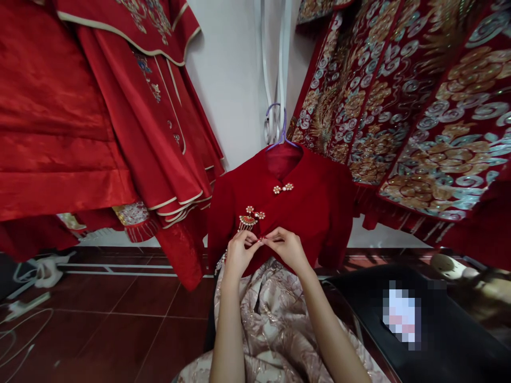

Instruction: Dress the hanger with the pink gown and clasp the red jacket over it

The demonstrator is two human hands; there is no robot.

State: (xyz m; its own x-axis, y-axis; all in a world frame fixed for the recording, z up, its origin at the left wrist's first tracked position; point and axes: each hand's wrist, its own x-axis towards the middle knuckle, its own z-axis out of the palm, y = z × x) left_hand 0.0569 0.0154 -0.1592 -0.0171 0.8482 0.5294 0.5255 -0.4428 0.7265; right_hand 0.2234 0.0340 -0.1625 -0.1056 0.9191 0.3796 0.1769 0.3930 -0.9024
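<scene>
Now — a twin pinch, centre frame.
Evenly placed, left hand [238, 254] and right hand [288, 249] nip the red jacket [315, 213] under its fan clasp [248, 219].

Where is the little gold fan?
In the head view, mid-picture, the gold fan sits on the red jacket, just above the left hand, below the pearl button.

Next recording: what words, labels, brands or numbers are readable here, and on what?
No text can be read anywhere.
The pixelated patch on the black surface: blurred, unreadable.
The red jacket, pinched at its front by the left hand and right hand: ornaments only, no lettering.
The embroidered garments: patterns only.
</scene>
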